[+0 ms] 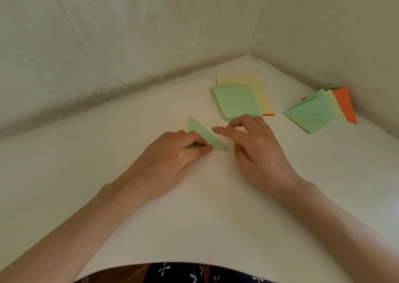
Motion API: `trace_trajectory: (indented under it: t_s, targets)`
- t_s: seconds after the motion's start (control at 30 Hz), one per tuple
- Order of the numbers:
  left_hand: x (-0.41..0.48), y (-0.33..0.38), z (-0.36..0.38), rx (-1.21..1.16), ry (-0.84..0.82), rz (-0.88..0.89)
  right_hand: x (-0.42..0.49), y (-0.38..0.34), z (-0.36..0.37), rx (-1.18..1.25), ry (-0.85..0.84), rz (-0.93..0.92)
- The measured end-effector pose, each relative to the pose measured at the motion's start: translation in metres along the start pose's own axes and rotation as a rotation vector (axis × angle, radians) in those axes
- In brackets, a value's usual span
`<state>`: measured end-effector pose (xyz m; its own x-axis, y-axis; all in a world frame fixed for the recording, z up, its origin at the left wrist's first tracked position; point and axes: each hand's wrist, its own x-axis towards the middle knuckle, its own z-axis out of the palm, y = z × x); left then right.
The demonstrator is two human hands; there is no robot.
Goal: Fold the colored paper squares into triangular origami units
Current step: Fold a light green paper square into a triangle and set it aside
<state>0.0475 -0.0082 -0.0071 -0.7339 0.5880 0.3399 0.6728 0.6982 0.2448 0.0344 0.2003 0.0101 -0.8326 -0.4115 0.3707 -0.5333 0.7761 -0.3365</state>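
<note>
- Pale, patterned walls (108, 34) meet in a corner at the upper right of the frame, and a white table (194, 218) is pushed into it, filling the middle and lower parts.
- At the bottom edge, below the table's rim, a strip of dark cloth (179, 272) with small white marks shows.
- A green triangle (199, 131) lies flat on the table at the centre of the frame, one point towards the walls and its long slanted edge running down to the right.
- The left hand (174, 155) lies over the triangle's lower left part, fingers curled, thumb and fingertips pinching the paper there.
- The right hand (257, 144) is just right of the triangle and grips nothing: its forefinger stretches left towards the slanted edge, the other fingers loosely bent. Whether the fingertip touches the paper I cannot tell.
- Beyond the right hand, up and right of centre, is a stack of squares (237, 101): green on top, yellow under it, an orange sliver lowest.
- Farther right, near the wall, a folded pile (317, 110) fans out in green, yellow and orange.
</note>
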Motion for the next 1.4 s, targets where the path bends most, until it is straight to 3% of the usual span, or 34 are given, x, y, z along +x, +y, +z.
trace_trajectory:
  t_s: [0.1,0.23,0.37,0.47,0.6,0.7,0.83,1.03,1.17,1.4]
  targets:
    - [-0.001,0.001,-0.001,0.008,-0.003,0.001,-0.002,0.003,0.002,-0.162,-0.052,-0.172]
    - [-0.002,0.002,-0.001,-0.125,0.079,-0.068,-0.001,0.005,0.002,-0.091,-0.075,-0.137]
    - [0.0,-0.001,-0.011,-0.457,0.376,-0.361,0.001,0.006,0.002,0.092,-0.076,-0.084]
    - [0.001,-0.006,-0.012,-0.518,0.404,-0.522,0.003,0.006,0.002,0.16,-0.032,-0.041]
    - [0.0,-0.004,-0.01,-0.417,0.309,-0.406,0.003,0.006,0.007,0.078,-0.009,-0.003]
    - [0.002,-0.003,-0.011,-0.457,0.244,-0.35,0.005,0.003,0.007,0.214,-0.035,-0.008]
    - [0.002,0.001,-0.013,-0.475,0.122,-0.295,0.006,0.004,0.004,0.237,0.008,-0.163]
    - [-0.001,0.001,-0.016,-0.387,0.103,-0.256,0.008,0.009,-0.003,0.277,0.099,-0.302]
    - [-0.003,-0.002,-0.014,-0.204,0.065,-0.173,0.009,0.008,-0.006,0.312,0.122,-0.357]
    - [-0.003,0.003,-0.017,-0.366,0.048,-0.193,0.007,0.007,-0.01,0.341,0.173,-0.371]
